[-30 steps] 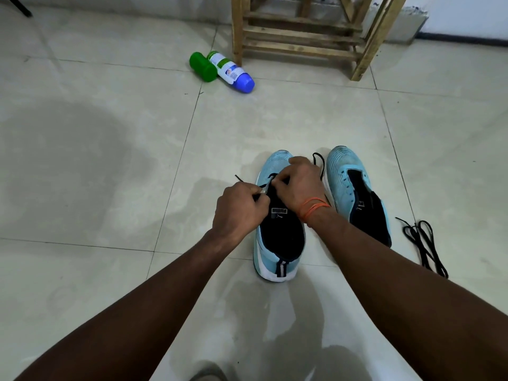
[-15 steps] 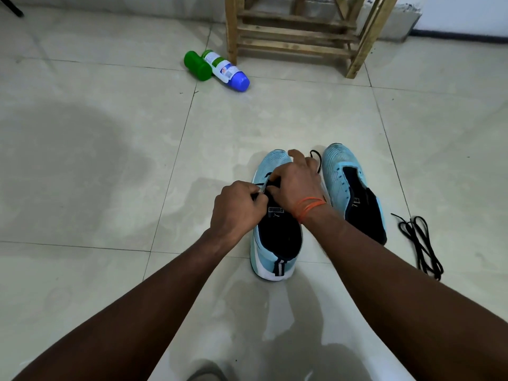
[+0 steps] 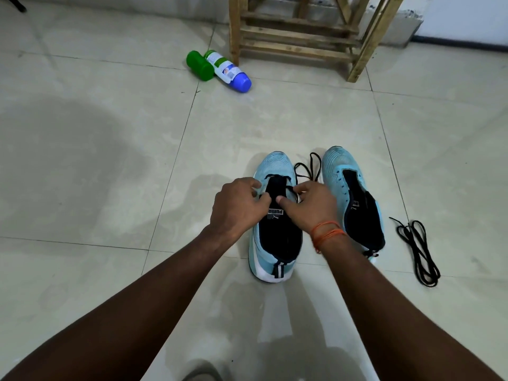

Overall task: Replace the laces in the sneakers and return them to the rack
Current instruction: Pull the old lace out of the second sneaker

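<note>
While the left hand (image 3: 236, 207) grips the eyelet edge of the pale-blue knit sneaker (image 3: 275, 166), the right hand (image 3: 313, 207) pinches the thin black lace (image 3: 310, 174), whose slack loops toeward beyond it.

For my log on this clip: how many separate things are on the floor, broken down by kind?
Sneakers: 2, the left sneaker and the right sneaker
Laces: 2, the lace being threaded and the loose lace
Bottles: 2, the green bottle and the white bottle
Racks: 1, the wooden rack
Total: 7
</note>
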